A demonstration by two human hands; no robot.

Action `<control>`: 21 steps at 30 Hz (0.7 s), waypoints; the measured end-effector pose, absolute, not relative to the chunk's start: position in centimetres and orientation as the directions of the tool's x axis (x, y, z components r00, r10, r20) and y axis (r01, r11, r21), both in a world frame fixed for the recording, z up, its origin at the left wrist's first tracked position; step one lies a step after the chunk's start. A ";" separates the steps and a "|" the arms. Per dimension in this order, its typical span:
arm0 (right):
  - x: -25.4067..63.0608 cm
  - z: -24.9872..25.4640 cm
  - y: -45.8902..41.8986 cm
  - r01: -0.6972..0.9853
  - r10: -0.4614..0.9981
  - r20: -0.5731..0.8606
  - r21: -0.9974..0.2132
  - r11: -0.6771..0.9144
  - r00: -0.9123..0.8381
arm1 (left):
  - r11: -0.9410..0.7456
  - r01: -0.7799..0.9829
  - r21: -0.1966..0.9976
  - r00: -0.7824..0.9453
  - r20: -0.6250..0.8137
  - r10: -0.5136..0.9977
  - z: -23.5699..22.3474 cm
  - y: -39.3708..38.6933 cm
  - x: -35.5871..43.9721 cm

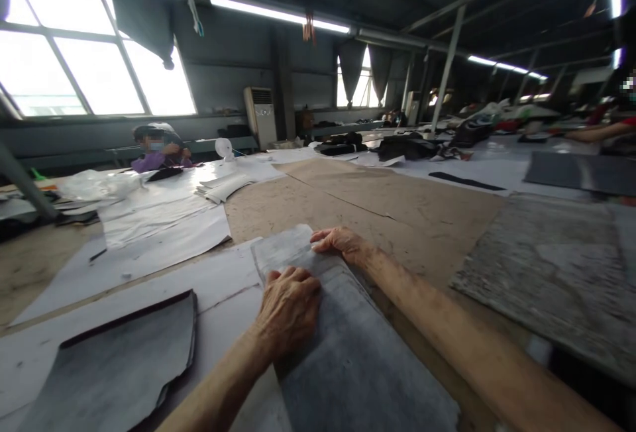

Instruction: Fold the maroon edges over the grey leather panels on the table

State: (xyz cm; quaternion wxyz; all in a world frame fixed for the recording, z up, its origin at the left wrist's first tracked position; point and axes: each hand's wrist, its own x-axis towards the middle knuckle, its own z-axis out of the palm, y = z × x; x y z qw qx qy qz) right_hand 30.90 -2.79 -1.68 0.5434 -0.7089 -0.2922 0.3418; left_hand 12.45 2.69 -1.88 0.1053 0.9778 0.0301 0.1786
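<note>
A long grey sheet [358,352], leather-like or fabric, lies lengthwise in front of me, with layered edges along its right side. My left hand [291,303] is curled over its left part, knuckles up, the fingertips hidden beneath. At the far right corner, my right hand [340,244] has its fingers bent together on the edge, thumb side towards me. To the left, apart from both hands, a dark grey piece [124,359] with black edges rests on white paper [223,266].
Brown paper [348,193] covers the table beyond the sheet. A mottled grey slab [541,266] lies at right, with a dark flat piece [571,170] behind it. White strips [223,187] are stacked at left. A person in purple [156,154] sits across the table; another person's arm [601,130] shows at far right.
</note>
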 end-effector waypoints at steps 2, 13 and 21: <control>31.1 -1.6 -2.7 -0.014 0.781 -0.218 -0.966 -0.259 0.585 | -0.977 0.046 0.210 0.945 0.308 0.111 -1.5 2.6 12.5; 30.5 -0.7 -3.0 -0.086 0.772 -0.165 -0.986 -0.142 0.614 | -0.975 0.094 0.199 0.954 0.261 0.145 -1.1 2.3 12.5; 29.9 -1.4 -3.3 0.001 0.771 -0.063 -0.997 -0.082 0.633 | -0.980 0.093 0.174 0.952 0.272 0.138 -1.2 2.2 12.5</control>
